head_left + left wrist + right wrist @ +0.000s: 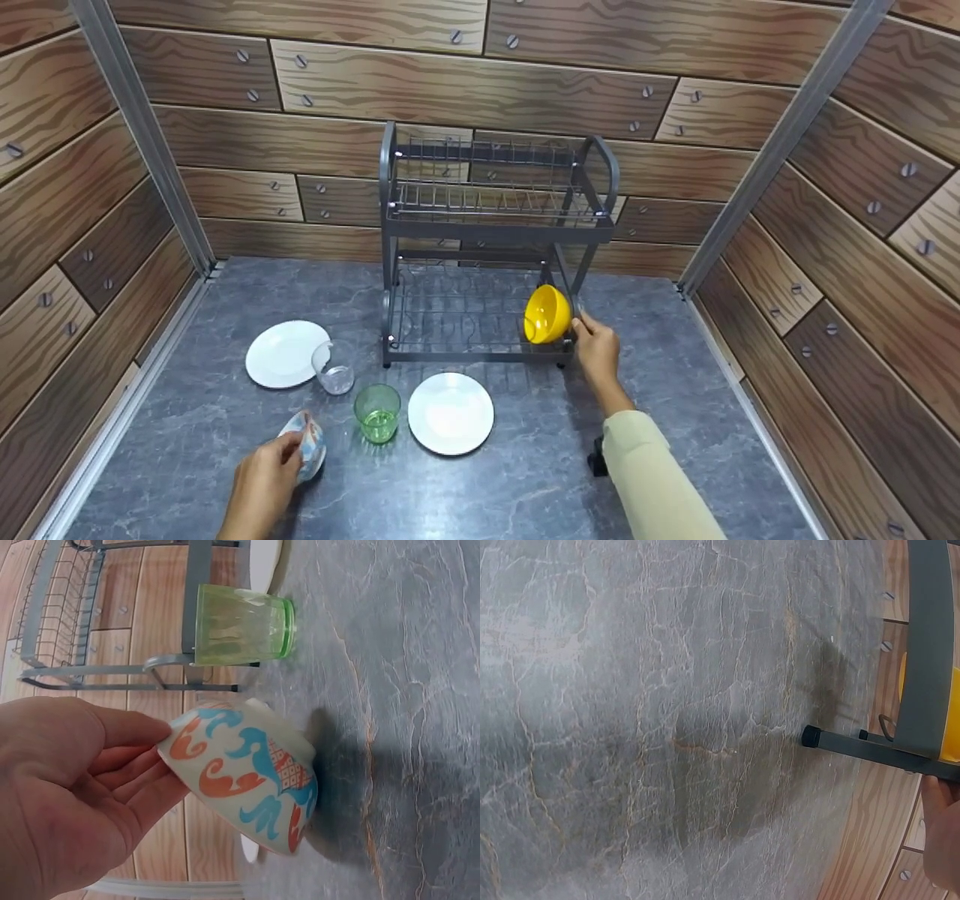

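My left hand (262, 476) pinches the rim of a white bowl with blue and orange patterns (240, 772), tilted on its side just over the floor. Near it stands a green glass (378, 414). At the right side of a dark two-tier dish rack (480, 229), my right hand (598, 349) has thumb and forefinger against the lower post. A yellow bowl (547, 315) sits tilted at the right end of the lower tier, just inside that post. Part of the right fingers is hidden behind the frame, so whether they grip anything is unclear.
Left of the rack lies a white plate (283, 354), with a tilted clear glass (335, 371) by its edge. Another white plate (451, 414) lies in front of the rack. A small black object (597, 459) shows beside the right sleeve. Wood-patterned walls (480, 82) enclose the grey floor.
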Demonstrator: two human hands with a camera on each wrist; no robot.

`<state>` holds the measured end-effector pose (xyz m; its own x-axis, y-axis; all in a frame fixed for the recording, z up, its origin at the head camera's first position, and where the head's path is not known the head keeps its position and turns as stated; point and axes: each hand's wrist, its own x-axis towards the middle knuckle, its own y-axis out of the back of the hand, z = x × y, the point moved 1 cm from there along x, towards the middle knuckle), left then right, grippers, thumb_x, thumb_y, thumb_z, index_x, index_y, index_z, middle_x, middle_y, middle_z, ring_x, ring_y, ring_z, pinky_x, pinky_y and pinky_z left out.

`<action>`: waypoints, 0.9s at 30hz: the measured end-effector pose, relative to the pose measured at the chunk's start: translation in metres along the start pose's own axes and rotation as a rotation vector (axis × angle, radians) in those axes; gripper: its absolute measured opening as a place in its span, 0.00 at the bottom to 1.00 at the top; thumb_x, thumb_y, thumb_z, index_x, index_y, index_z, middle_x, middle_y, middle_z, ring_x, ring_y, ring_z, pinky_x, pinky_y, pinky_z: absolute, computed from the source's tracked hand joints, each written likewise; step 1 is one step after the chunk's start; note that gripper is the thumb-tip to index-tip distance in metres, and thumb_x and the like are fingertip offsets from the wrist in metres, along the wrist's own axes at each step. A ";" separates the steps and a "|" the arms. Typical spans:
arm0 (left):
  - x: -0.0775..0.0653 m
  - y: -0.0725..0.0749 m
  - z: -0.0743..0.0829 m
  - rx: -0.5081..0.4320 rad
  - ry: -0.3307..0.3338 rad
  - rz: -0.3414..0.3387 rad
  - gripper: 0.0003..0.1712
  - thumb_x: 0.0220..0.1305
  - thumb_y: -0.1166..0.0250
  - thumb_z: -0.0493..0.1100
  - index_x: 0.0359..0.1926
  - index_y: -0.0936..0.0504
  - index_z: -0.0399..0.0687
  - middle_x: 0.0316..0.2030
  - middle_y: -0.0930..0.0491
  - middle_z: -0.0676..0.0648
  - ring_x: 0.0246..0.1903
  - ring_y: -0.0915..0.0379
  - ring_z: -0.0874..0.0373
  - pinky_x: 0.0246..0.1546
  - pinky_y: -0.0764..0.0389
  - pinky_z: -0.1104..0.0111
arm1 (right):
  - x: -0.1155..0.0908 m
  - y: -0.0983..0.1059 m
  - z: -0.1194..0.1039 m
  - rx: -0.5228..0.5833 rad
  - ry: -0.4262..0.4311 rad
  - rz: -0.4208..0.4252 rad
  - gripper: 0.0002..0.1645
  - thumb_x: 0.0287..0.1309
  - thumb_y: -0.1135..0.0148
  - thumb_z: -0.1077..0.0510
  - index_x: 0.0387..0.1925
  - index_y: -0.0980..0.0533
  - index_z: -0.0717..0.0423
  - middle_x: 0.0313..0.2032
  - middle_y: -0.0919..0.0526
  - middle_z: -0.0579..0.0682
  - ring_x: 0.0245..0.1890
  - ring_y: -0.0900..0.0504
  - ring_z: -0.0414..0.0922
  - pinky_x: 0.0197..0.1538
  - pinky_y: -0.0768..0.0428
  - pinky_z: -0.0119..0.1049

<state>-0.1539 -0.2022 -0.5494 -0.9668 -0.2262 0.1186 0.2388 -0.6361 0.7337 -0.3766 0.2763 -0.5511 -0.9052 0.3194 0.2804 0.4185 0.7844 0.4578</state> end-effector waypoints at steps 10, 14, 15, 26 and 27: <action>0.004 0.013 -0.013 -0.083 0.237 -0.041 0.17 0.68 0.41 0.36 0.53 0.18 0.32 0.41 0.13 0.38 0.39 0.16 0.49 0.41 0.21 0.55 | 0.000 0.000 0.000 0.021 -0.015 0.005 0.22 0.71 0.40 0.57 0.61 0.23 0.62 0.58 0.19 0.62 0.58 0.18 0.55 0.57 0.18 0.48; 0.004 0.018 -0.017 -0.139 0.270 -0.015 0.17 0.68 0.42 0.36 0.54 0.18 0.31 0.43 0.14 0.37 0.39 0.16 0.51 0.37 0.22 0.65 | 0.000 -0.001 0.001 0.010 -0.019 0.012 0.22 0.70 0.39 0.56 0.61 0.23 0.61 0.58 0.19 0.61 0.58 0.18 0.55 0.57 0.18 0.48; 0.004 0.019 -0.018 -0.156 0.275 -0.011 0.17 0.68 0.41 0.36 0.54 0.19 0.31 0.43 0.15 0.36 0.39 0.17 0.52 0.35 0.23 0.68 | 0.000 -0.001 0.001 0.006 -0.019 0.012 0.21 0.70 0.39 0.57 0.61 0.23 0.61 0.58 0.19 0.61 0.58 0.18 0.55 0.57 0.18 0.48; 0.005 0.033 -0.009 -0.401 0.301 -0.038 0.21 0.69 0.41 0.37 0.59 0.23 0.29 0.50 0.19 0.33 0.36 0.21 0.66 0.34 0.22 0.76 | -0.001 0.000 0.000 -0.008 -0.030 0.009 0.23 0.71 0.41 0.56 0.62 0.24 0.61 0.59 0.20 0.61 0.60 0.19 0.56 0.59 0.19 0.50; 0.006 0.034 -0.008 -0.417 0.298 -0.039 0.21 0.69 0.41 0.37 0.59 0.23 0.29 0.51 0.19 0.33 0.36 0.21 0.66 0.35 0.22 0.76 | -0.001 0.000 0.000 -0.006 -0.036 0.002 0.23 0.72 0.41 0.55 0.63 0.24 0.61 0.60 0.20 0.61 0.60 0.19 0.56 0.59 0.19 0.50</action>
<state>-0.1505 -0.2309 -0.5291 -0.9225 -0.3582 -0.1435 0.2778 -0.8746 0.3974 -0.3752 0.2762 -0.5514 -0.9063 0.3403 0.2508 0.4210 0.7803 0.4625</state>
